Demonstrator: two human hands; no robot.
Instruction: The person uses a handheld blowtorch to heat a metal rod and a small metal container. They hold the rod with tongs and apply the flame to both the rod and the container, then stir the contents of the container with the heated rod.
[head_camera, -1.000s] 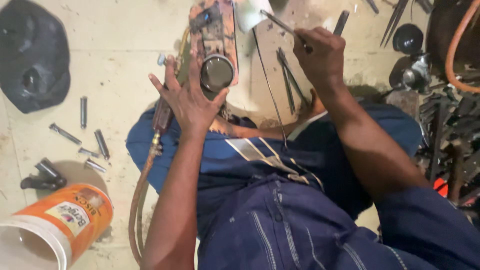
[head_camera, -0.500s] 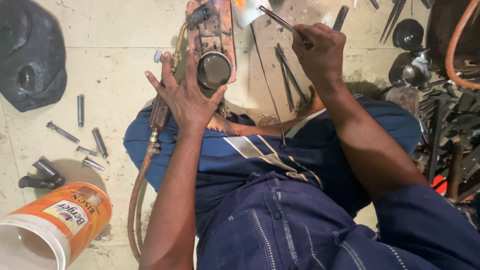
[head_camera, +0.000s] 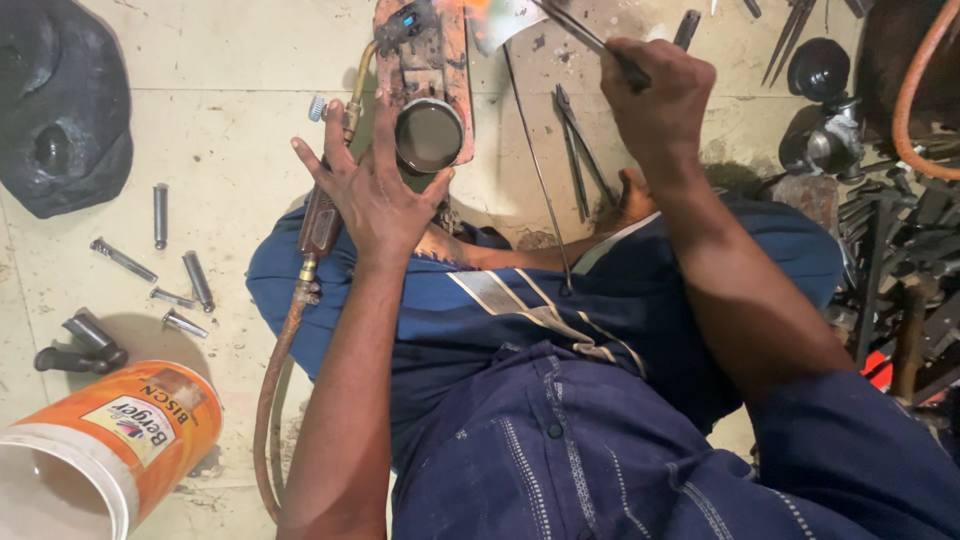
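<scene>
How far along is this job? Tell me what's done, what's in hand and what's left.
Done: a flame burns at the top of the rusty metal part. In hand: the right hand grips a thin rod pointed toward that flame; the left hand lies spread over the torch handle and the part. Left: pliers and loose bolts lie untouched on the floor.

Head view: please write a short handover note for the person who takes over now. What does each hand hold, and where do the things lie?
Left hand: open, fingers spread, on the gas torch handle, beside the round dark lens of the rusty orange part.
Right hand: shut on a thin metal rod, tip near the flame at the top edge.
Pliers lie on the floor between the hands.
Done or left: cannot tell.
</scene>
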